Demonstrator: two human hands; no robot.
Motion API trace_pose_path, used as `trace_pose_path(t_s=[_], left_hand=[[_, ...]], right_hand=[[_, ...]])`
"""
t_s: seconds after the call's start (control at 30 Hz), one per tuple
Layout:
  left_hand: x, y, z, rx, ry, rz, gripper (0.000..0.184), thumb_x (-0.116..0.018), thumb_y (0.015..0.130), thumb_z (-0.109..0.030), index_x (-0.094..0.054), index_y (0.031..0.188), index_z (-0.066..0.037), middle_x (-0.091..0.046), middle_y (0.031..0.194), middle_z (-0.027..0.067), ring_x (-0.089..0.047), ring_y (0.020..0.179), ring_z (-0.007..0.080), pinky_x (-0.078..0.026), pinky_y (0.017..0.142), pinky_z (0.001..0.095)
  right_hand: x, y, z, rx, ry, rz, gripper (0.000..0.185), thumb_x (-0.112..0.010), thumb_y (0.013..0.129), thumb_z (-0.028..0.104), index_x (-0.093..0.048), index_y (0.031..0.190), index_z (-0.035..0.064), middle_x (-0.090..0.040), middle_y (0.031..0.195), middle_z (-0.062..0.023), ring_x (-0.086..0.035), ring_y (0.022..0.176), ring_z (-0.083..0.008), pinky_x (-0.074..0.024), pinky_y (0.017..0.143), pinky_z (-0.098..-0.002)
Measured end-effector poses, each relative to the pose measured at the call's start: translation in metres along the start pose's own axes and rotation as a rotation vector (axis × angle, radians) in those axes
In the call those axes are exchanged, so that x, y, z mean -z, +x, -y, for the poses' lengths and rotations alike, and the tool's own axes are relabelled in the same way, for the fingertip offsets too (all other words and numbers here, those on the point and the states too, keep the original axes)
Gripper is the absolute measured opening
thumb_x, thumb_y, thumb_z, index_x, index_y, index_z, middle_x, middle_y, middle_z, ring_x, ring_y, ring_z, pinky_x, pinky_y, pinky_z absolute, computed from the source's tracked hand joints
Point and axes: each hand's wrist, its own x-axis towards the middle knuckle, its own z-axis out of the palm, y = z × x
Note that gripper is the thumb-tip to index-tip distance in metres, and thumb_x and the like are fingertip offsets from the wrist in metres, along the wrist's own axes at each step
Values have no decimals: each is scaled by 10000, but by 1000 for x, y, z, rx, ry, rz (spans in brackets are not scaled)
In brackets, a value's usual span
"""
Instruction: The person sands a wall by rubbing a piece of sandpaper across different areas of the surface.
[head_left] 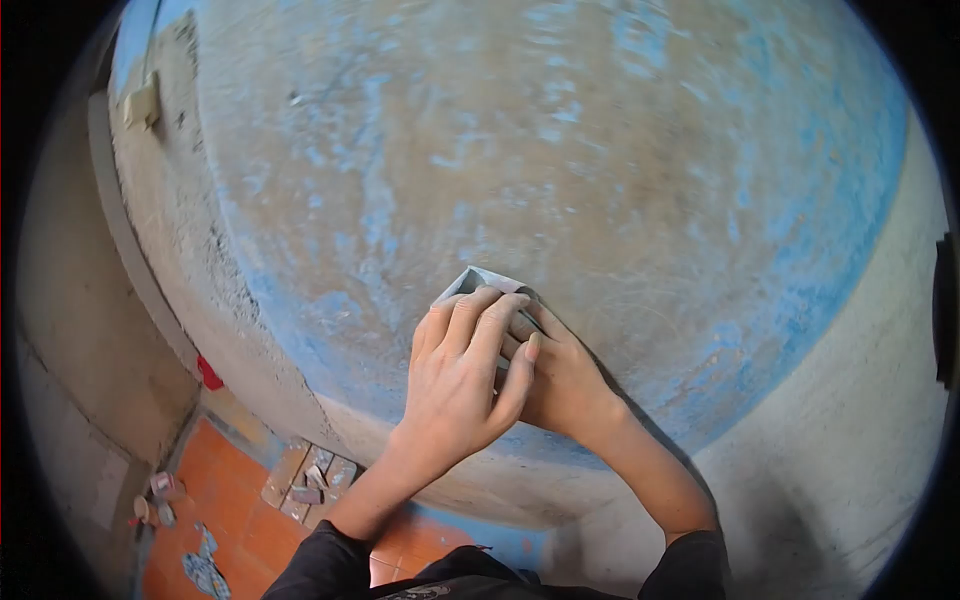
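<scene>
A folded grey-white sheet, looking like sandpaper [482, 275], lies against a wall [560, 200] of patchy blue paint and bare plaster. My left hand [455, 365] is curled over the sheet and partly over the other hand, its fingertips near the sheet's upper edge. From the right, my right hand [565, 385] holds the sheet close to the wall. Its fingers are largely hidden behind the left hand, and so is most of the sheet.
A small switch box [142, 103] is fixed at the wall's upper left. Below, on the orange tile floor [225, 480], are a wooden stool [290, 470] with small tools on it, a patterned cloth [204, 565] and several small items. A red object [209, 373] sits near the left corner.
</scene>
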Motion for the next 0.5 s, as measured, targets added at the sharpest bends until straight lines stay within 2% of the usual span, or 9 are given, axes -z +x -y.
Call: trace_pose_path(t_s=[0.1,0.13,0.23,0.27,0.37,0.4,0.5], left_hand=[[-4,-14,14,23,34,-78,489,-628,875,-227,-554,1317,-31,-504,1330,197,-438,1257,410,-332,1068,491],[-8,-18,19,41,12,-88,564,-628,870,-234,-497,1367,0,-411,1398,272,-359,1321,475,-286,1108,533],[-19,-26,25,75,-120,-69,651,-600,917,-282,-380,1448,23,-295,1465,337,-240,1397,534,-219,1153,549],[-27,-29,30,60,-140,-51,766,-613,913,-339,-306,1466,93,-228,1489,392,-164,1421,566,-174,1155,589],[-41,-31,33,51,-82,-105,868,-625,904,-392,-250,1466,152,-164,1516,412,-129,1433,573,-149,1147,621],[-49,-30,37,62,-67,-94,1008,-662,868,-488,-207,1463,186,-118,1520,439,-90,1438,584,-114,1140,648],[-68,-29,41,81,-42,-156,1115,-699,820,-566,-194,1467,188,-104,1511,460,-63,1438,592,-89,1135,660]], right_hand=[[-2,10,11,84,-36,37,351,-619,794,157,-648,1128,52,-646,1195,-100,-546,1230,-289,-381,1116,-508],[-6,8,10,96,38,47,348,-634,802,164,-646,1130,49,-653,1195,-88,-563,1214,-270,-374,1114,-527],[-12,-7,27,-105,71,50,370,-648,816,196,-641,1155,47,-652,1215,-88,-577,1204,-256,-375,1104,-532],[-12,-11,33,-138,54,55,413,-672,815,234,-636,1180,45,-653,1222,-103,-577,1207,-286,-379,1083,-535],[-18,-35,49,-201,-54,43,429,-676,805,219,-635,1195,44,-651,1226,-126,-566,1223,-323,-378,1065,-552],[-20,-41,52,-226,-83,30,427,-675,804,215,-637,1194,47,-641,1238,-137,-554,1235,-340,-377,1062,-558],[-22,-65,52,-304,-185,-16,405,-663,813,204,-643,1189,55,-611,1276,-170,-516,1271,-386,-370,1061,-574]])
